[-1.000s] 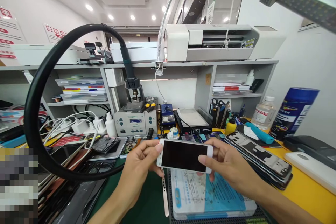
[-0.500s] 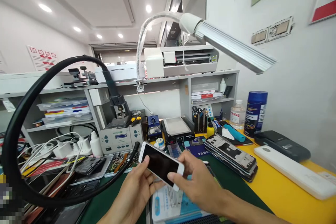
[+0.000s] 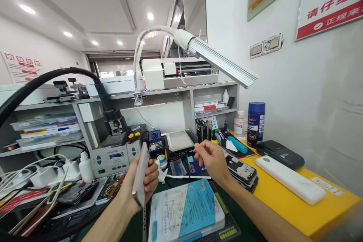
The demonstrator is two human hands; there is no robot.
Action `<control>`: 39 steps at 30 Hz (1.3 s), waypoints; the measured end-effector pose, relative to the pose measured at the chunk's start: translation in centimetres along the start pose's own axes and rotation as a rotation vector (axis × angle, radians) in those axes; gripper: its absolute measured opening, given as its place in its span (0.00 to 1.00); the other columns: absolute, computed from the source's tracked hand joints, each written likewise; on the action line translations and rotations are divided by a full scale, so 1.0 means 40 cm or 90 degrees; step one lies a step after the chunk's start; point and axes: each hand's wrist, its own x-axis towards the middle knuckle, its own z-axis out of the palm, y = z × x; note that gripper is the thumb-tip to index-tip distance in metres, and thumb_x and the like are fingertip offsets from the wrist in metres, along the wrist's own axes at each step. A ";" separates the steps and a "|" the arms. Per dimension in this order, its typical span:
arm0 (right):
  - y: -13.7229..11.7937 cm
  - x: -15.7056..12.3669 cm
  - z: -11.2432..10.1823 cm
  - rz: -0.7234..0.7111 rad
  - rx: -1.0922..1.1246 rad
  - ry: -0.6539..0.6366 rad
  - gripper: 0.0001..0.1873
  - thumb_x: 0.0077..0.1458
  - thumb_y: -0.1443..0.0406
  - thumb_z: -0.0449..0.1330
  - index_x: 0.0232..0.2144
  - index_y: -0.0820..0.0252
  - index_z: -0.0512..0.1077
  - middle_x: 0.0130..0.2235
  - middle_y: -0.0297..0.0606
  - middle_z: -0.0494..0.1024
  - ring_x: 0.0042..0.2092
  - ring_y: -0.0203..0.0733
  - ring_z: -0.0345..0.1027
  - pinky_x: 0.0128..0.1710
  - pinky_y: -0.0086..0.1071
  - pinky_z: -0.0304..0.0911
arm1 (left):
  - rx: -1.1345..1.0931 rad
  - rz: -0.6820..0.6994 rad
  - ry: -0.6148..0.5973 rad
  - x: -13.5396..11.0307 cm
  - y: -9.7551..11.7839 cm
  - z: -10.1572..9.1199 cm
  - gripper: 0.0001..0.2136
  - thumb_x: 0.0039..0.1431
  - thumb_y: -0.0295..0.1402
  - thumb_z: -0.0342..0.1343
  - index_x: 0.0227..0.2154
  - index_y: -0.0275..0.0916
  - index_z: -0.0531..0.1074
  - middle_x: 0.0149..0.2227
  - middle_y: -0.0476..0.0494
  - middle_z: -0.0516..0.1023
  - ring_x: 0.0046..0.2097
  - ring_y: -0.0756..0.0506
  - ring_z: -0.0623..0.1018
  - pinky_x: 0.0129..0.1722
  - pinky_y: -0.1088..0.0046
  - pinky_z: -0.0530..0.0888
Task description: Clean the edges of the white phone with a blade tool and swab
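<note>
My left hand [image 3: 147, 177] is wrapped around a white smartphone [image 3: 141, 176], held upright and tilted so that its narrow edge and pale side face me. The screen is turned out of sight. Apart from the phone, my right hand [image 3: 212, 159] hovers with its fingers curled in, and nothing shows in them. Below both hands lies a thick blue-and-white book [image 3: 185, 211] on a dark perforated mat [image 3: 231, 228]. Just beyond the book there is a thin white stick-like tool [image 3: 188, 177]. A stack of opened phone parts [image 3: 241, 168] sits behind my right wrist.
A hot-air station [image 3: 116, 160] stands at the left back, with a thick black hose [image 3: 51, 73] arching over the left side. Charger cables [image 3: 53, 181] clutter the left. A blue can [image 3: 256, 123] and a long white device [image 3: 289, 179] are on the right. A lamp [image 3: 224, 62] hangs overhead.
My right hand has let go of the smartphone and moved right. My left hand has turned the phone from screen-up to edge-on and moved left. The view has shifted right.
</note>
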 end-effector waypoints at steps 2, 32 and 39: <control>0.013 0.004 0.006 0.016 -0.065 -0.021 0.20 0.65 0.54 0.56 0.25 0.58 0.69 0.25 0.35 0.75 0.25 0.39 0.66 0.26 0.31 0.60 | -0.015 0.003 -0.037 0.014 -0.001 -0.028 0.26 0.77 0.42 0.32 0.26 0.37 0.65 0.18 0.56 0.58 0.12 0.56 0.59 0.07 0.83 0.59; 0.121 0.044 -0.030 0.160 -0.370 -0.481 0.11 0.55 0.62 0.61 0.32 0.61 0.83 0.32 0.38 0.84 0.35 0.46 0.75 0.32 0.31 0.64 | 0.058 0.040 -0.082 -0.003 -0.061 -0.056 0.28 0.54 0.63 0.59 0.24 0.41 0.65 0.12 0.58 0.59 0.10 0.55 0.56 0.08 0.82 0.54; 0.096 0.027 -0.046 0.117 -0.452 -0.404 0.10 0.61 0.59 0.56 0.36 0.59 0.74 0.36 0.42 0.79 0.37 0.49 0.70 0.35 0.36 0.64 | 0.067 0.028 -0.049 -0.005 -0.074 -0.052 0.30 0.49 0.67 0.60 0.23 0.41 0.65 0.12 0.58 0.58 0.11 0.56 0.54 0.08 0.82 0.54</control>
